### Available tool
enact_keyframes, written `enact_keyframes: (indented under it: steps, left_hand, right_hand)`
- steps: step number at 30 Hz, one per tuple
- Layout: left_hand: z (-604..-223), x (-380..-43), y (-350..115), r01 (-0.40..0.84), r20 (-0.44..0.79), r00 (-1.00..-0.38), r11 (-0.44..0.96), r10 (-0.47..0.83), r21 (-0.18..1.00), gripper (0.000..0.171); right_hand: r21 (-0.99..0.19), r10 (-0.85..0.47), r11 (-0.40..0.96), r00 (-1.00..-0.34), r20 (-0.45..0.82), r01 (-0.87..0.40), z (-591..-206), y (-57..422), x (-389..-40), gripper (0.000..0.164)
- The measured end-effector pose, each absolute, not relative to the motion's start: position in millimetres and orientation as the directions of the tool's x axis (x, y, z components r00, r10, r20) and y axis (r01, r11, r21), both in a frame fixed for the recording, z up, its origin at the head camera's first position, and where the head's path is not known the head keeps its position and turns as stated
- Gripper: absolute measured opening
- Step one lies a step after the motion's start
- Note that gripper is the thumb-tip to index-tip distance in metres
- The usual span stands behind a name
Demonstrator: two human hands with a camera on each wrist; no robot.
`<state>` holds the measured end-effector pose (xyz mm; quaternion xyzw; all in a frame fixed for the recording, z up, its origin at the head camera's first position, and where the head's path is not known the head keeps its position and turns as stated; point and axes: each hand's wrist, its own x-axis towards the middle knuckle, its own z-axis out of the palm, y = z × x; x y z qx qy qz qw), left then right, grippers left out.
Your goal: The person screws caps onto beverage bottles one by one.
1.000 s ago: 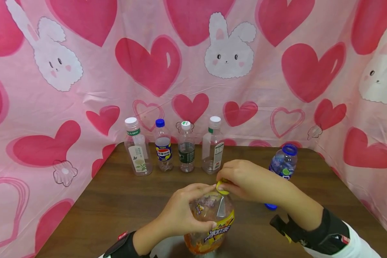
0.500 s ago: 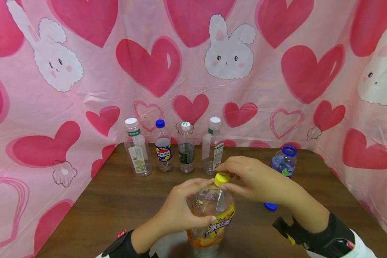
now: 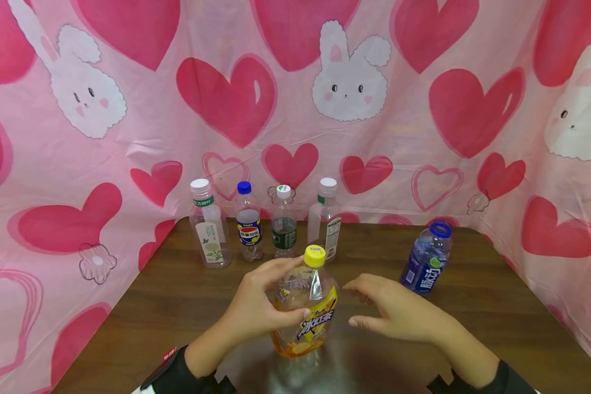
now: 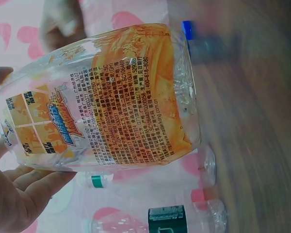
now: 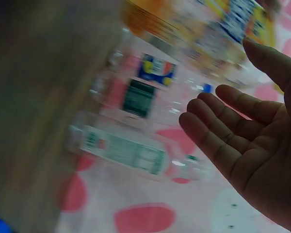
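Observation:
My left hand [image 3: 261,306] grips a large clear iced-tea bottle [image 3: 302,312] with an orange-yellow label, fingers behind it and thumb across the front. A yellow cap [image 3: 314,256] sits on its neck. The label's printed back [image 4: 121,107] fills much of the left wrist view. To the right of the bottle, my right hand [image 3: 394,309] is apart from it, holding nothing. Its fingers stretch out loosely in the right wrist view, palm [image 5: 266,150] showing. Beyond that hand stands a blue drink bottle [image 3: 427,260] with a blue ring at its uncapped mouth.
Several capped clear bottles stand in a row at the back of the wooden table [image 3: 177,306]: a white-capped one [image 3: 210,230], a blue-capped cola bottle [image 3: 249,224], a green-labelled one [image 3: 283,227] and another white-capped one [image 3: 327,219]. A pink heart-print cloth [image 3: 295,131] hangs behind.
My right hand has let go of the yellow cap and drawn off to the right and down. My left hand has carried the iced-tea bottle left and farther from me.

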<state>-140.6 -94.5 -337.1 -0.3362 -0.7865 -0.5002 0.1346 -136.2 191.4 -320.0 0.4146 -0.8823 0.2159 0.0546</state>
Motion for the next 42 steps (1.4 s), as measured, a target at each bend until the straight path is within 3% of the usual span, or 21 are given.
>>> enact_keyframes:
  steps: [11, 18, 25, 42]
  left_hand:
    - [-332.7, -148.9, -94.9, 0.681, 0.572, -0.728, 0.300, 0.379, 0.668, 0.074]
    - [-334.8, -154.1, -93.4, 0.669, 0.564, -0.738, 0.284, 0.370, 0.687, 0.072]
    - [-335.6, -160.2, -84.1, 0.660, 0.554, -0.744, 0.280, 0.375, 0.697, 0.074]
    - [-343.8, -238.6, 22.8, 0.619, 0.500, -0.783, 0.536, 0.370, 0.574, 0.072]
  right_hand:
    - [-0.361, -0.797, 0.493, -0.577, 0.178, -0.792, -382.4, 187.1, -125.5, 0.037]
    - [-0.289, -0.819, 0.528, -0.568, 0.076, -0.799, -397.2, 181.7, -116.2, 0.037]
    - [-0.234, -0.824, 0.527, -0.559, 0.092, -0.817, -402.8, 179.8, -113.6, 0.036]
    - [-0.223, -0.847, 0.484, -0.517, 0.125, -0.846, -409.2, 180.8, -111.5, 0.027]
